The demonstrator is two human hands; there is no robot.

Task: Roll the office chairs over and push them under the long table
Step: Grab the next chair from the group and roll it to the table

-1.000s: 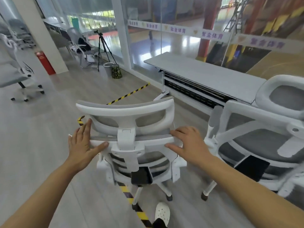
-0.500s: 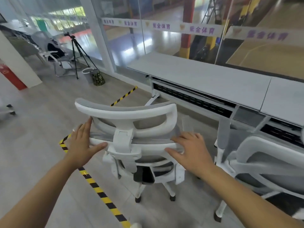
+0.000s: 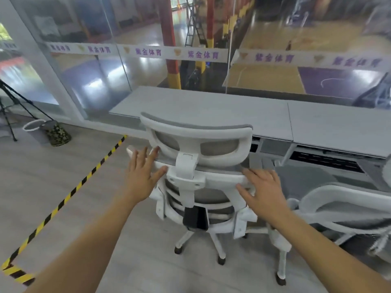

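Glass wall [image 3: 101,66] fills the top half of the head view, with a sports court behind it, and pale floor [image 3: 53,187] takes up the lower left, crossed by a strip of yellow and black tape [image 3: 69,193].

Only one view, so this is all from the head camera. Long table [image 3: 211,106] runs across the middle of the frame along the glass. Office chair [image 3: 198,166] sits dead centre with its back to the camera, headrest overlapping the table edge, so it looks close but the seat isn't tucked under yet, I'd say. It's white plastic with grey mesh panels, on a spread of legs with small dark wheels near bottom centre.

Left hand [image 3: 143,176] is flat on the left end of the backrest bar, fingers straight and spread. Right hand [image 3: 264,191] rests on the right end, fingers loosely spread, not wrapped around anything. So it's a push, not a grip.

What could go wrong, my guess: flat palms mean no real steering, so an uneven shove could swivel it. A second chair [image 3: 338,208] sits just beside it at lower right, and their legs or armrests could catch. The armrests might also bump the table edge.
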